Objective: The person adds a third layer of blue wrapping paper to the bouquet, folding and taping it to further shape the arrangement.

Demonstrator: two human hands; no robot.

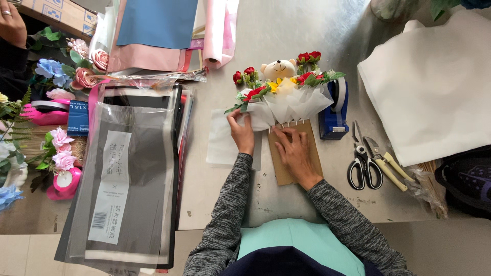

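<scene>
On the table: a small bouquet (281, 92) lies near the middle of the grey table (286, 30), its flowers pointing to the far edge.
Bouquet: red and yellow flowers, a little teddy bear (277, 68) on top, white wrap (302, 102) puffed around them.
Left hand (242, 132): it pinches the left side of the white wrap, fingers closed on the paper, just under the green leaves.
Right hand (294, 148): it lies flat on a brown card (312, 153), fingers spread a bit and pressing down, tips just under the bottom of the wrap where thin stems stick out.
Under the left hand: a sheet of white paper (220, 148) lies flat on the table.
Right of the bouquet: a blue tape holder (333, 115) is almost touching the wrap, so that side is tight.
Further right: scissors (362, 161) and garden cutters (383, 163) lie side by side, apart from the card. A big white sheet (434, 87) fills the right far corner.
Left side: a pile of clear and dark wrapping sheets (128, 168) runs along the left edge, near the left arm.
Far edge: pink and blue paper rolls (163, 30) lie there; bare table shows between them and the bouquet.
Near edge: bare table shows below the card, between the two arms.
Far left corner: another person's hand (11, 23) sits by loose flowers (76, 66).
</scene>
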